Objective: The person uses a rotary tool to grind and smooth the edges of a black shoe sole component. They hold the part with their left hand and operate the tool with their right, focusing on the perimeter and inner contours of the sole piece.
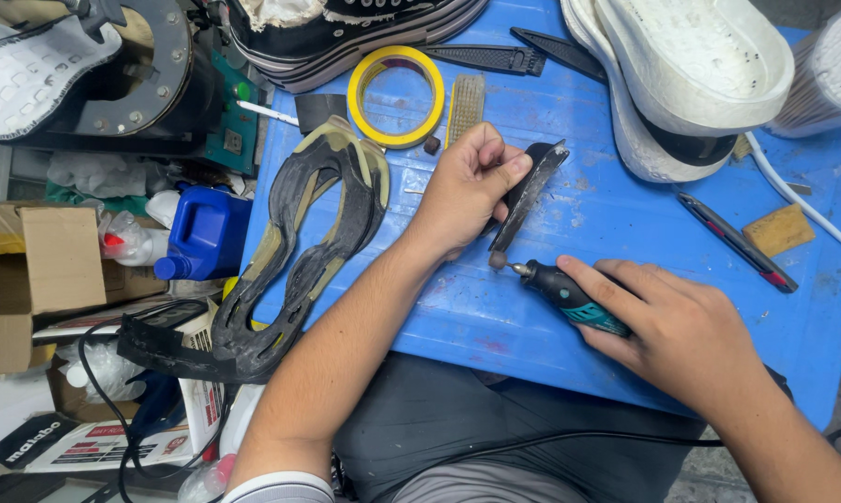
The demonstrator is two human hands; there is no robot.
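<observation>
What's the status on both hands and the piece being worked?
Left hand pinches dark rubber piece edge-down on blue table. Right hand grips rotary tool, tip at the piece's lower end. Black outsole lies left, apart.

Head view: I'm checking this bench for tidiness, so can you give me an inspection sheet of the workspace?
Surface: blue table, scuffed and dusty.
Job's things: dark rubber piece held on edge by the left hand; corded rotary tool in the right hand, its tip at the piece's lower end.
Clutter: worn black outsole, yellow tape roll, small brush, white soles, black sneaker, red-black pen, wood block.
Hands: both closed around their things.
Cables: tool's black cord crosses the lap; another black cable loops at left.
Surroundings: blue jug, cardboard boxes, machine.
</observation>
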